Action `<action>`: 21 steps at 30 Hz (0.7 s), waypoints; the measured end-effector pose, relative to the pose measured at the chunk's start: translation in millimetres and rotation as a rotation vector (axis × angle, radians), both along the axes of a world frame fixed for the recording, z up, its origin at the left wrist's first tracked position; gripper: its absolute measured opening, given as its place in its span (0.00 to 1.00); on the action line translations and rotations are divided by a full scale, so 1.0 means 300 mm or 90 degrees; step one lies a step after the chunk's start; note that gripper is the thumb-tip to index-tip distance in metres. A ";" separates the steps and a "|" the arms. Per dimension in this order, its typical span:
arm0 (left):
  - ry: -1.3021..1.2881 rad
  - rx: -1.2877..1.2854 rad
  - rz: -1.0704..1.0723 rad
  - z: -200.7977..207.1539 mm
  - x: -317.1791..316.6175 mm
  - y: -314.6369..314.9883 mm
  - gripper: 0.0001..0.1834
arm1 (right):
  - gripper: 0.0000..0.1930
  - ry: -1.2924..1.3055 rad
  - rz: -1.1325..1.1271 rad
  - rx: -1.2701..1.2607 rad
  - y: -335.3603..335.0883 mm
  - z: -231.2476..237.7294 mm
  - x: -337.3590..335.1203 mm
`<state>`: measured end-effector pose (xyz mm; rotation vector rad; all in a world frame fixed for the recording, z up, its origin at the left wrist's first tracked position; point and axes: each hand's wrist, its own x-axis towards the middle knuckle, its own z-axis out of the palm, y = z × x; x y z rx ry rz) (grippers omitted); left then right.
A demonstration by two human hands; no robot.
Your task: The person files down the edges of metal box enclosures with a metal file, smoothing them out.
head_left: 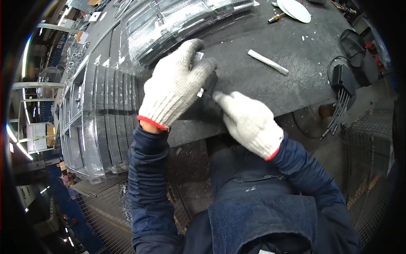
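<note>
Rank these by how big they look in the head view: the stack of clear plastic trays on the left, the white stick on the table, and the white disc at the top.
1. Stack of clear plastic trays, by far.
2. White disc.
3. White stick.
Disc and stick look close; the disc sits farther away, so that order is unsure.

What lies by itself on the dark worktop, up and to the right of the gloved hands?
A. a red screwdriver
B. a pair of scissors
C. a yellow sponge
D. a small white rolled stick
D: a small white rolled stick lies slantwise on the dark grey worktop, apart from the white knit-gloved left hand and right hand.
</note>
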<state>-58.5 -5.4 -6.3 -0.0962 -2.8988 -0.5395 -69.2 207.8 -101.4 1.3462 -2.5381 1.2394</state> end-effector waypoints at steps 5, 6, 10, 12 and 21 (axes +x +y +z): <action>0.077 -0.045 -0.065 -0.013 0.001 -0.029 0.20 | 0.17 0.098 0.002 -0.028 0.004 0.006 -0.038; 0.083 -0.042 -0.066 -0.008 -0.001 -0.018 0.20 | 0.18 0.093 0.012 -0.022 0.007 0.012 -0.035; -0.048 0.114 0.096 0.008 -0.003 -0.001 0.34 | 0.16 0.078 0.030 -0.029 0.030 0.017 -0.023; -0.038 0.113 0.096 0.027 0.003 -0.006 0.36 | 0.15 0.086 0.045 -0.040 0.089 0.043 -0.060; 0.007 0.208 0.305 0.012 0.200 0.041 0.39 | 0.15 0.203 -0.023 0.068 0.185 0.003 -0.180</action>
